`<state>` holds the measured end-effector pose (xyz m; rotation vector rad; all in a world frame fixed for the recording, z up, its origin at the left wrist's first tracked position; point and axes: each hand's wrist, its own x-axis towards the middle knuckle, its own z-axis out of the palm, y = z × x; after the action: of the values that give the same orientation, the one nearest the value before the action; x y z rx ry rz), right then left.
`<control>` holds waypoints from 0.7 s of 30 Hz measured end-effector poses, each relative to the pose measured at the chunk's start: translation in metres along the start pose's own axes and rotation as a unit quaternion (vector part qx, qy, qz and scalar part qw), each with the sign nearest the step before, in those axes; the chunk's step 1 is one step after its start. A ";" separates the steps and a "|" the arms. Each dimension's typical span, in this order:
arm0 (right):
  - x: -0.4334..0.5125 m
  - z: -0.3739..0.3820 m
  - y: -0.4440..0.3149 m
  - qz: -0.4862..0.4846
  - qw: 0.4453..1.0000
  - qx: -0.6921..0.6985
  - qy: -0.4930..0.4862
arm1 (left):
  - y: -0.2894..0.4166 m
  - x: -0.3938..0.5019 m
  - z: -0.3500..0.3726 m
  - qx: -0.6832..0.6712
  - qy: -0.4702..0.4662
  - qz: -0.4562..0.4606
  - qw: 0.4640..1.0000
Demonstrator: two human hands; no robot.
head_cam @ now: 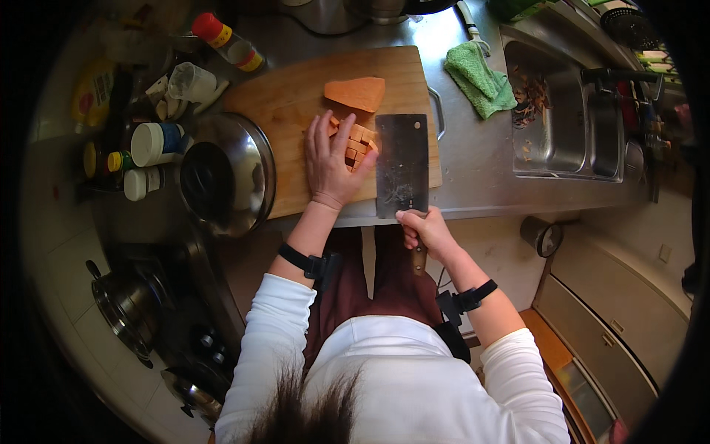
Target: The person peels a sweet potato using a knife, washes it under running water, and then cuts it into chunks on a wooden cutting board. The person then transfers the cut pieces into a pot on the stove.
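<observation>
My right hand [428, 233] grips the wooden handle [420, 260] of a Chinese cleaver. Its broad, dark steel blade [402, 161] lies over the right part of a wooden cutting board [288, 100]. My left hand [337, 155] cups a cluster of diced orange sweet potato [358, 145], fingers on its left and far sides and thumb on its near right side. Part of the cluster is hidden under that hand. Just beyond my fingertips sits a larger peeled sweet potato chunk [356, 93]. The blade is close to the right of the dice; contact between them cannot be made out.
A domed steel lid [252, 166] overlaps the board's left edge. Jars [148, 144] and a red-capped shaker [224, 41] crowd the left. Right of the board lie a green cloth [480, 77] and a steel sink [560, 133] with peelings [530, 97]. A pot [127, 311] stands lower left.
</observation>
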<state>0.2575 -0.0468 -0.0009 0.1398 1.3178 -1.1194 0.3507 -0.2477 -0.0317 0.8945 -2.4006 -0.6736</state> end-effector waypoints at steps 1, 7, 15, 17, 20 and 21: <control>0.004 0.008 0.004 0.001 1.000 0.009 -0.001 | -0.001 0.000 0.001 0.003 -0.002 0.009 1.000; 0.026 0.057 0.014 -0.015 0.999 -0.015 -0.048 | -0.003 -0.001 0.005 -0.017 0.038 0.012 0.999; 0.017 0.067 -0.002 -0.006 0.994 -0.089 -0.069 | -0.003 -0.012 0.001 -0.131 0.116 -0.045 0.984; 0.009 0.065 -0.015 0.008 0.989 -0.129 -0.073 | 0.000 -0.016 -0.001 -0.160 0.135 -0.083 0.974; -0.014 0.075 -0.044 -0.001 0.979 -0.188 -0.075 | 0.017 -0.013 -0.022 -0.199 0.203 -0.097 0.954; -0.024 0.081 -0.053 -0.006 0.975 -0.205 -0.083 | 0.023 -0.011 -0.034 -0.208 0.220 -0.099 0.948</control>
<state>0.2795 -0.1128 0.0706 -0.2619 1.3696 -0.8288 0.3674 -0.2342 0.0051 0.9841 -1.7064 -0.9043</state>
